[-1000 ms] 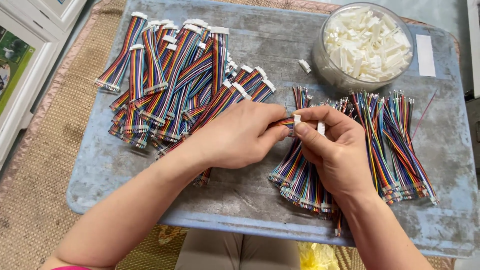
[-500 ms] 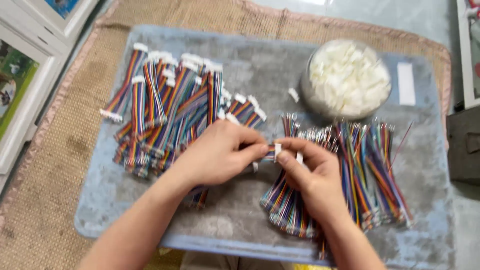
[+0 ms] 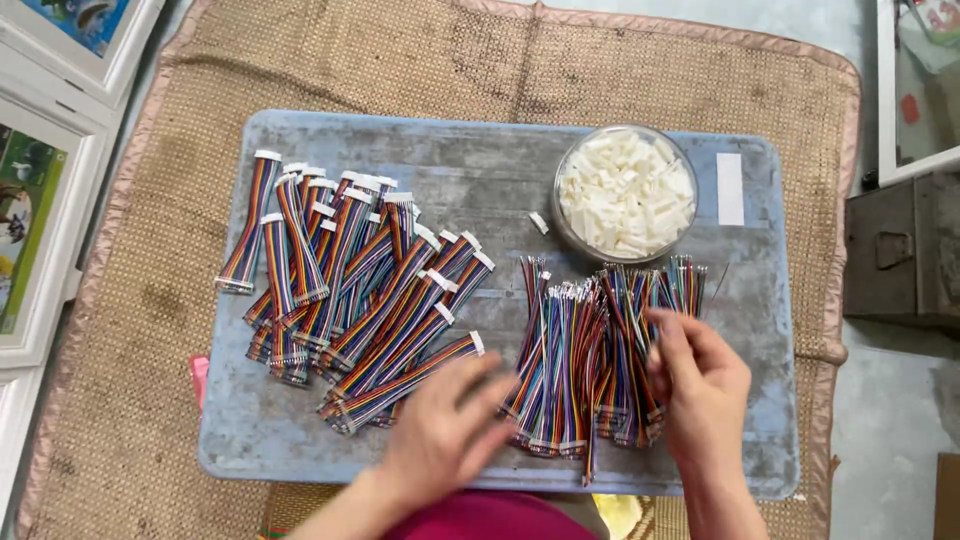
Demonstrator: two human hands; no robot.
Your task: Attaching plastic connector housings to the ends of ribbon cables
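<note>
Near the front edge of the grey-blue board (image 3: pixel 300 450), the left hand (image 3: pixel 445 430) lies open and empty beside the finished multicoloured ribbon cables (image 3: pixel 370 300). The right hand (image 3: pixel 700 385), fingers loosely spread, touches the bundle of loose multicoloured wires (image 3: pixel 590 360), gripping nothing visibly. Toward the far right corner stands the round clear bowl of white plastic connectors (image 3: pixel 625 192).

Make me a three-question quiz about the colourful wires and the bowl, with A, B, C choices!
1. Where is the round bowl of white pieces?
A. far right part of the grey board
B. near left corner
C. off the board, on the mat

2. What colour are the caps on the left pile of wires?
A. black
B. white
C. green

3. What is the right hand doing?
A. resting inside the bowl
B. lying flat on the mat
C. touching the right pile of loose-ended wires

Answers: 1 A, the bowl sits at the board's far right. 2 B, each bundle ends in a white cap. 3 C, its fingers lie on those wires.
</note>
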